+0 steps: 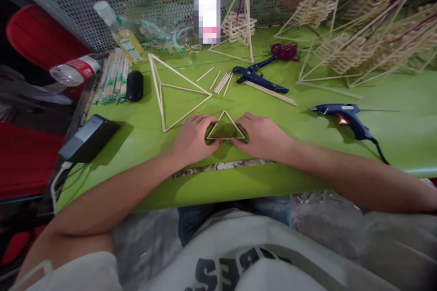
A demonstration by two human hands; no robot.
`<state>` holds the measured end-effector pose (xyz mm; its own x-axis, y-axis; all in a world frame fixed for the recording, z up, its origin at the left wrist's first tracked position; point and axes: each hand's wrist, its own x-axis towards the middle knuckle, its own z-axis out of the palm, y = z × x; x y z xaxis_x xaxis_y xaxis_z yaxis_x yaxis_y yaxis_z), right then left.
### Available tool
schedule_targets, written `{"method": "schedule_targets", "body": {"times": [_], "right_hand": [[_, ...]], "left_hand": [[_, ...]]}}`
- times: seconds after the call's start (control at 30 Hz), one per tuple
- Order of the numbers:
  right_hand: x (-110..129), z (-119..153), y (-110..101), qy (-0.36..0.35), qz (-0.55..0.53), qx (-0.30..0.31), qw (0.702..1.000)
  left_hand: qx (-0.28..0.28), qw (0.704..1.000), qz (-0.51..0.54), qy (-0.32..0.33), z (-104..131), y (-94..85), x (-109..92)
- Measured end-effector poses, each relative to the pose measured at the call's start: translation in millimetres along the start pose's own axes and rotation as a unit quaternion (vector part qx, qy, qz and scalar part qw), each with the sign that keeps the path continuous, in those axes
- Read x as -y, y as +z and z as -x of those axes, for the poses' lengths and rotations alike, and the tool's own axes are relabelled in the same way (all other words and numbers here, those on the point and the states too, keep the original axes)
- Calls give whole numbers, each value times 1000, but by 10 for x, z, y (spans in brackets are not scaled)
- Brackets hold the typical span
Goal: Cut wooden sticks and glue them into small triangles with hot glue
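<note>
A small triangle of wooden sticks (225,138) is held near the table's front edge. My left hand (195,140) pinches its left corner between thumb and fingers, and my right hand (262,137) grips the right corner the same way. Just beyond my left hand stands a larger pyramid frame of sticks (184,73). Several short cut sticks (222,83) lie in a loose row past the triangle. Behind my right hand are blue-handled cutters (261,79), resting beside a longer flat stick (273,93).
A blue glue gun (341,111) with its cord lies at the right. Finished stick pyramids (341,50) crowd the back right. At the left are a dark box-shaped device (89,138), a black case (135,86), bundled sticks (114,75) and bottles (128,43). A phone (207,9) stands at the back.
</note>
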<state>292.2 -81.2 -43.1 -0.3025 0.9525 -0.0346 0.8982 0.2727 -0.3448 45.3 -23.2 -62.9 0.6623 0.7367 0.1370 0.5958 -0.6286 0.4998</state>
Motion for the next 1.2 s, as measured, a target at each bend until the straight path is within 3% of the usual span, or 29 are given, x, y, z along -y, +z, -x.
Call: {"method": "schedule_targets", "body": {"times": [0.8,1.2], "right_hand": [[-2,2,12,-3,-11,0,1000],[9,6,0,3,-16,8,1000]], "left_hand": [[-2,1000,-9,-4,10,-20,2],[27,1000,-13,-8,25,-93,-6]]}}
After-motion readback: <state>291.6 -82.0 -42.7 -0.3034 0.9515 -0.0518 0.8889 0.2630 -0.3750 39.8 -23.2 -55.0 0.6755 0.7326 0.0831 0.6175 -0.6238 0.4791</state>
